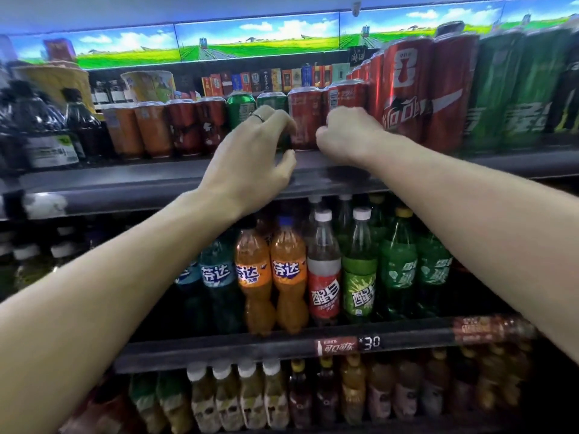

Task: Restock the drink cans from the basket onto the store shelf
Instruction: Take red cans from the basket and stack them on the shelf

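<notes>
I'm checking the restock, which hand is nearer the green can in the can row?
Left. The left hand reaches over the green can; the right hand is further right, by the red cans.

Top shelf (125, 186) as I see it: dark bottles (47, 133) far left, then orange cans (138, 130), dark red cans (197, 126), green cans (241, 109), red cola cans (305, 117), tall red cans (413, 89) and tall green cans (507, 86) right. Middle shelf (250, 350): blue, orange, red and green soda bottles (286, 277). Lowest row: small capped bottles (247, 399).
</notes>
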Tool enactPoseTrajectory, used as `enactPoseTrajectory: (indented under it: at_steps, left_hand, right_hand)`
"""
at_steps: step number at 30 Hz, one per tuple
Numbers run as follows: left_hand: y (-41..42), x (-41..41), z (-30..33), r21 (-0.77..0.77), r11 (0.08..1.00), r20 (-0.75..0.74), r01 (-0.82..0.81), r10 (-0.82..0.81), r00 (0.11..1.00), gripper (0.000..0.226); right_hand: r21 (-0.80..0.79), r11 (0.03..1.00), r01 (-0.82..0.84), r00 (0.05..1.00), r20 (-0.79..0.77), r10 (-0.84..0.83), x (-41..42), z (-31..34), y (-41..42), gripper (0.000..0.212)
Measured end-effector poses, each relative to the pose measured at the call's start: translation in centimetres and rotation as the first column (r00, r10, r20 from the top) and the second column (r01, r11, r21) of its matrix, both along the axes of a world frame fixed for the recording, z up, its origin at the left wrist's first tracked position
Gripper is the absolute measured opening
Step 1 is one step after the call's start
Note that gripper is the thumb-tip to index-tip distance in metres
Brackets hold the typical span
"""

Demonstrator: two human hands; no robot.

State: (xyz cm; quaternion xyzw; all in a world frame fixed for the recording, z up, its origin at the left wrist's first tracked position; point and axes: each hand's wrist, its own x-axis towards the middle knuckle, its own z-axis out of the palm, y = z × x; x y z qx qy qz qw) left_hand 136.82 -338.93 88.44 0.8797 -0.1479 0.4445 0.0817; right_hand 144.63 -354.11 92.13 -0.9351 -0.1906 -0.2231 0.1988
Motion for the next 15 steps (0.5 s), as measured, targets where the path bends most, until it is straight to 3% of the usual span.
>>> enactPoseTrajectory:
  at_steps: [2, 4, 7, 11, 15]
  left_hand:
    - [-0.3, -1.1, -1.1, 0.051, 0.998, 0.114, -0.021, 0.015, 0.993, 0.029]
    - [-0.6, -2.4, -2.4, 0.082, 0.996, 0.204, -0.044, 0.026, 0.979, 0.023]
    - [-0.7, -4.0, -6.0, 0.123, 0.992, 0.184, -0.027, 0.004, 0.983, 0.016]
    - [0.5, -5.6, -13.5, 0.116, 0.993, -0.105, 0.012, 0.0, 0.994, 0.023]
    - [2.5, -8.0, -23.2, 0.0, 0.993, -0.437, -0.114, 0.102, 0.894, 0.03]
  right_hand:
    - [0.111, 0.993, -0.05, 0.964, 0.266, 0.018, -0.6, -1.3, -0.1, 0.029]
    - [0.173, 0.969, -0.175, 0.847, 0.528, 0.059, -1.5, -3.0, 0.2, 0.029]
    - [0.176, 0.919, -0.353, 0.681, 0.722, 0.124, -4.0, -6.6, 0.9, 0.023]
    - [0.176, 0.827, -0.533, 0.657, 0.702, 0.274, -7.2, -14.0, 1.8, 0.025]
    - [0.327, 0.737, -0.591, 0.789, 0.423, 0.444, -9.1, -23.9, 2.9, 0.029]
